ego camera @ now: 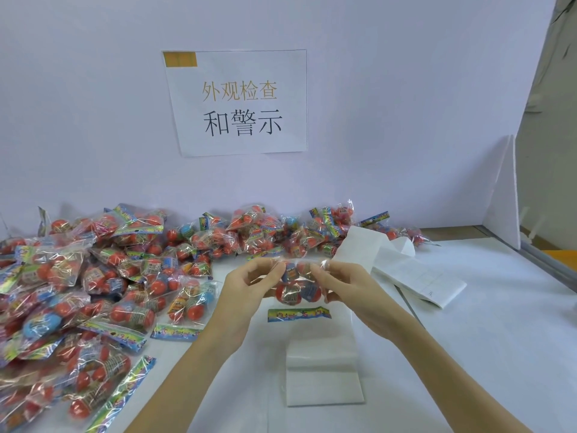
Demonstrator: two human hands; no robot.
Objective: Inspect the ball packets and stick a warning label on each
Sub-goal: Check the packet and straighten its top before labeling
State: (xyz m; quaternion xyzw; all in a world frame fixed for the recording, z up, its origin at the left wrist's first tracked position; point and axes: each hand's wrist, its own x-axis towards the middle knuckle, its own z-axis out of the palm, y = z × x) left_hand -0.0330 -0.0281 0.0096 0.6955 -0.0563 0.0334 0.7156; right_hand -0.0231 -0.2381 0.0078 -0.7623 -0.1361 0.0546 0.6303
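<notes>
I see both hands, left hand (246,285) and right hand (346,285), pinching 1 ball packet (296,287). No label on it yet. A big pile (93,276) waits along the tabletop's left edge.

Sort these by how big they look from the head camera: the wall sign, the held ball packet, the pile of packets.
1. Pile of packets
2. Wall sign
3. Held ball packet, gripped by the left hand and right hand

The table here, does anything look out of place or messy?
Mostly no. The ball packets lie in a loose heap along the left and back, and the white label strip trails over the pile's right end. Both hands hold one packet.
</notes>
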